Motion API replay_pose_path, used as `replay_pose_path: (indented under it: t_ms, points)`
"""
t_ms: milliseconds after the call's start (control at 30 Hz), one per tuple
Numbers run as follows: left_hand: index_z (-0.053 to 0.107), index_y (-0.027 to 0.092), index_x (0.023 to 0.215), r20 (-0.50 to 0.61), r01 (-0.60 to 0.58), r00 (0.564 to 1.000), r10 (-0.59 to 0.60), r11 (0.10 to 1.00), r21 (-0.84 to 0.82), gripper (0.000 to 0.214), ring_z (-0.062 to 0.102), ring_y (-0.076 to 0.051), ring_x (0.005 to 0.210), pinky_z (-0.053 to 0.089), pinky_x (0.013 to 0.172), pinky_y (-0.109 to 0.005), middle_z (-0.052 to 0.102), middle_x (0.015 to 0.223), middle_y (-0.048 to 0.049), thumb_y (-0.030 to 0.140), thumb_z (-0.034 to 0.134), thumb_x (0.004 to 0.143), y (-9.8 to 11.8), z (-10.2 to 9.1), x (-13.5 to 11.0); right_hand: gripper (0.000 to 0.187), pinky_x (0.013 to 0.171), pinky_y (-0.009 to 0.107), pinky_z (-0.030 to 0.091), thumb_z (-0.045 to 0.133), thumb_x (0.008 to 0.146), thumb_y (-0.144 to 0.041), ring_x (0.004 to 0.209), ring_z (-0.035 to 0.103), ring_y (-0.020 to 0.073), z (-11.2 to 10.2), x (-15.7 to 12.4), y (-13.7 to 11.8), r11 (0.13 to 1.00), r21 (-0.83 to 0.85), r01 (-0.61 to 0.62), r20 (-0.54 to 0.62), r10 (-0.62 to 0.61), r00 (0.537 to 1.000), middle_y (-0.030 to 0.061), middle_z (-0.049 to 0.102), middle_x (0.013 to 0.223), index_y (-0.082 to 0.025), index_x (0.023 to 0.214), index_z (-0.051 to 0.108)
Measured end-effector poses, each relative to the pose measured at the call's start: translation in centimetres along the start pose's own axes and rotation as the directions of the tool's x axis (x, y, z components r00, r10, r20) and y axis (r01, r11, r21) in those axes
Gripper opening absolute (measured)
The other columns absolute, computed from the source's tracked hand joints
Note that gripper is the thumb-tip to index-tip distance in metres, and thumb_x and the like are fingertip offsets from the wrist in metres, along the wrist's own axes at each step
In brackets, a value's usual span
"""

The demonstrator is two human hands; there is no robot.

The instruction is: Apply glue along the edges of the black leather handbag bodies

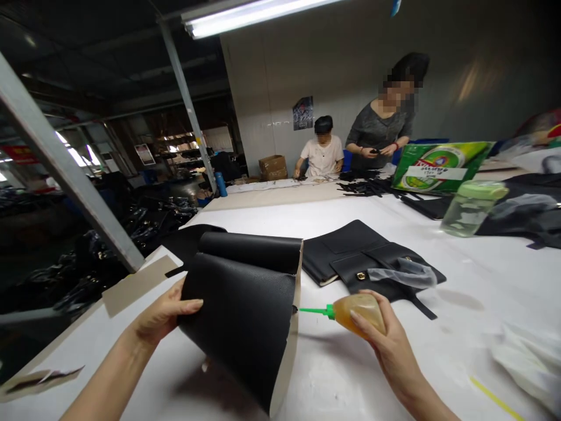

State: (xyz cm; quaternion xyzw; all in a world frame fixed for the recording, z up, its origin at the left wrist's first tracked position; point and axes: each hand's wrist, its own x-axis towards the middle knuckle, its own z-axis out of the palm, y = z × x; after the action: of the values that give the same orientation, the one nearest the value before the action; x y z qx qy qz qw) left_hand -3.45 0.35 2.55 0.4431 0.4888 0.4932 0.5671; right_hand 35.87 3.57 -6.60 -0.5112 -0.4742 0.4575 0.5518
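Observation:
Gripped at its left edge by my left hand (169,310), a black leather panel (241,310) with a pale backing is held curved above the white table (333,374). My left thumb lies on the black face; the other fingers are hidden behind it. My right hand (385,333) is wrapped round a glue bottle (357,313) of amber liquid. Its thin green nozzle points left, with the tip at or very near the panel's right edge, beside a small dark notch. Behind the bottle lie black leather bag pieces (350,248) with a gold-coloured clasp and clear plastic wrap.
A clear water bottle (471,210) with a green lid and a green box (442,166) stand at the back right. Black strips (366,186) lie near two people across the table. Crumpled white material (526,356) lies at the right. Cardboard (138,286) sits on the left.

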Motion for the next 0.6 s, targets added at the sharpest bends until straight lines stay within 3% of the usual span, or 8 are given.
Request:
replay_pose_path:
  t_ms: [267, 433, 600]
  points:
    - [0.06, 0.026, 0.118, -0.025, 0.031, 0.999, -0.032, 0.999, -0.022, 0.059, 0.063, -0.032, 0.104, 0.053, 0.086, -0.037, 0.069, 0.114, -0.0068, 0.015, 0.075, 0.062, 0.6, 0.1, 0.3, 0.053, 0.085, 0.04, 0.045, 0.065, 0.075, -0.054, 0.096, 0.057, 0.0276, 1.9, 5.2, 1.8, 0.933, -0.286, 0.218, 0.023, -0.22, 0.975, 0.0048, 0.057, 0.109, -0.026, 0.116, 0.046]
    - [0.06, 0.026, 0.119, -0.01, 0.031, 0.999, -0.031, 0.999, -0.02, 0.06, 0.062, -0.032, 0.105, 0.053, 0.087, -0.037, 0.069, 0.113, -0.0064, 0.016, 0.076, 0.062, 0.5, 0.0, 0.5, 0.055, 0.086, 0.04, 0.043, 0.065, 0.074, -0.055, 0.094, 0.057, 0.0277, 2.6, 6.2, 2.7, 0.912, -0.347, 0.217, 0.036, -0.219, 0.975, 0.0043, 0.058, 0.107, -0.026, 0.118, 0.046]
    - [0.062, 0.024, 0.116, -0.017, 0.032, 0.999, -0.032, 0.999, -0.022, 0.059, 0.062, -0.033, 0.104, 0.054, 0.085, -0.037, 0.07, 0.111, -0.0072, 0.017, 0.077, 0.06, 0.6, 0.0, 0.5, 0.054, 0.084, 0.04, 0.044, 0.065, 0.074, -0.055, 0.092, 0.058, 0.0276, 2.0, 5.4, 2.9, 0.92, -0.344, 0.188, 0.073, -0.173, 0.982, 0.0033, 0.06, 0.105, -0.026, 0.116, 0.048]
